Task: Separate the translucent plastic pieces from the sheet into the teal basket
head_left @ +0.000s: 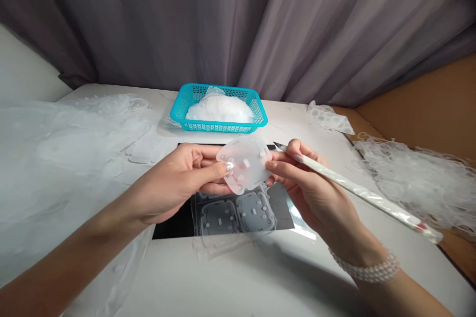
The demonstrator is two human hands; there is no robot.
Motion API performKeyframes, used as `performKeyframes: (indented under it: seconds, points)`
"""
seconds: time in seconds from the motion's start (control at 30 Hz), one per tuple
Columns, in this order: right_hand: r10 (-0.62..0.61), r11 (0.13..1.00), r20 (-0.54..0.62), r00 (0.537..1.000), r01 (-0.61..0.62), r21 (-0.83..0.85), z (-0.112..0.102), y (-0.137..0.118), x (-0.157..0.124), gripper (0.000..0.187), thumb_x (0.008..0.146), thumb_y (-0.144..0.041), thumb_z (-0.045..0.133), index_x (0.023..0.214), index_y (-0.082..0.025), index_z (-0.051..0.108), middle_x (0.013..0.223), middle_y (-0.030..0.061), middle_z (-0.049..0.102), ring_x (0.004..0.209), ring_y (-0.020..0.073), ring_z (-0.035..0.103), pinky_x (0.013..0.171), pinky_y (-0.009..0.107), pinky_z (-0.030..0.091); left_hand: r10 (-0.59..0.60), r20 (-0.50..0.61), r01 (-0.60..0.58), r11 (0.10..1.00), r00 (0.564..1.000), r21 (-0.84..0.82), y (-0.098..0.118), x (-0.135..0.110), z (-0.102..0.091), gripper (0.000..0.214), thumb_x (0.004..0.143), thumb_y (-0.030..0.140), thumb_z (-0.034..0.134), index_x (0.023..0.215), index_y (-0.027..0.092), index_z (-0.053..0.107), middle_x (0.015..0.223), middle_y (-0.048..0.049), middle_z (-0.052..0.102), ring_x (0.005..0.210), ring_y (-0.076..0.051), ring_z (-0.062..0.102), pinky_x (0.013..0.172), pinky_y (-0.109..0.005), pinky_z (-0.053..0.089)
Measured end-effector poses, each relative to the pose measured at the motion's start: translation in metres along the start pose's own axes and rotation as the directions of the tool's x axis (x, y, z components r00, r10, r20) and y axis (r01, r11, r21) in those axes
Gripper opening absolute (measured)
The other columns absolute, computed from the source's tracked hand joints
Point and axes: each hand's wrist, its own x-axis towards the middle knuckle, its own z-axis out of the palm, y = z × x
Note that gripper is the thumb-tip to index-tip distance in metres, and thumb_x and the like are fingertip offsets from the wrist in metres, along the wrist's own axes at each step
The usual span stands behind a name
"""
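Between my two hands is a translucent, frosted plastic piece (247, 164) with rounded edges and small raised bumps. My left hand (186, 171) pinches its left edge, thumb on top. The thumb and fingers of my right hand (305, 173) grip its right edge. A craft knife (357, 189) with a pearly white handle also rests in my right hand, its blade pointing left past the piece. Below lies a clear molded plastic sheet (238, 220) with similar shapes, partly over a black mat (173, 218).
A blue basket (219, 126) heaped with translucent pieces stands at the back. Clear plastic sheets (55, 158) pile up on the left. Tangled plastic trimmings (416, 178) lie on the right, near another small sheet (329, 118). A grey curtain (186, 25) hangs behind the white table (208, 282).
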Motion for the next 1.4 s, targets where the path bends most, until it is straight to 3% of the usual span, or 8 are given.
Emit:
performKeyframes:
  seconds: [0.5, 0.83, 1.1, 1.27, 1.4]
  points:
    - [0.011, 1.0, 0.041, 0.999, -0.01, -0.021, 0.0, -0.002, -0.001, 0.039, 0.077, -0.01, 0.076, 0.071, -0.022, 0.039, 0.081, -0.0004, 0.072, 0.068, 0.0109, 0.06, 0.066, 0.024, 0.05, -0.065, 0.014, 0.066, 0.996, 0.998, -0.059, -0.003, 0.008, -0.009, 0.031, 0.09, 0.028, 0.067, 0.119, 0.02, 0.072, 0.119, -0.0096, 0.073, 0.105, -0.022, 0.07, 0.093, -0.033, 0.058]
    - [0.0, 0.994, -0.029, 1.0, -0.003, -0.113, -0.003, 0.002, 0.002, 0.043, 0.073, -0.021, 0.083, 0.071, -0.022, 0.04, 0.077, -0.0013, 0.069, 0.068, 0.0125, 0.059, 0.065, 0.025, 0.051, 0.008, -0.007, -0.007, 0.99, 1.0, 0.141, -0.003, 0.006, -0.005, 0.028, 0.093, 0.033, 0.061, 0.117, 0.022, 0.072, 0.118, -0.0058, 0.073, 0.113, -0.023, 0.066, 0.094, -0.035, 0.058]
    - [-0.014, 0.996, -0.055, 0.998, 0.009, -0.084, -0.012, 0.01, 0.013, 0.042, 0.069, -0.02, 0.084, 0.074, -0.023, 0.043, 0.077, -0.0018, 0.069, 0.068, 0.013, 0.061, 0.063, 0.026, 0.053, -0.009, -0.089, 0.016, 0.997, 0.996, 0.074, -0.004, 0.009, -0.013, 0.032, 0.089, 0.033, 0.067, 0.116, 0.016, 0.072, 0.109, -0.0105, 0.076, 0.097, -0.021, 0.074, 0.092, -0.033, 0.059]
    - [-0.019, 0.995, -0.059, 0.998, 0.013, -0.1, -0.013, 0.011, 0.013, 0.042, 0.068, -0.02, 0.085, 0.072, -0.022, 0.043, 0.078, -0.0018, 0.07, 0.068, 0.013, 0.062, 0.064, 0.027, 0.054, -0.055, -0.203, 0.061, 0.998, 0.978, 0.025, -0.005, 0.012, -0.017, 0.032, 0.086, 0.027, 0.071, 0.114, 0.012, 0.07, 0.097, -0.0117, 0.078, 0.085, -0.021, 0.076, 0.087, -0.033, 0.062]
    - [-0.019, 0.996, -0.052, 0.998, 0.014, -0.088, -0.012, 0.01, 0.012, 0.042, 0.07, -0.018, 0.084, 0.073, -0.022, 0.043, 0.077, -0.002, 0.07, 0.069, 0.0124, 0.061, 0.066, 0.026, 0.054, -0.043, -0.206, 0.05, 0.998, 0.978, 0.026, -0.006, 0.013, -0.019, 0.032, 0.087, 0.026, 0.069, 0.117, 0.012, 0.067, 0.098, -0.0116, 0.078, 0.087, -0.02, 0.076, 0.086, -0.03, 0.062]
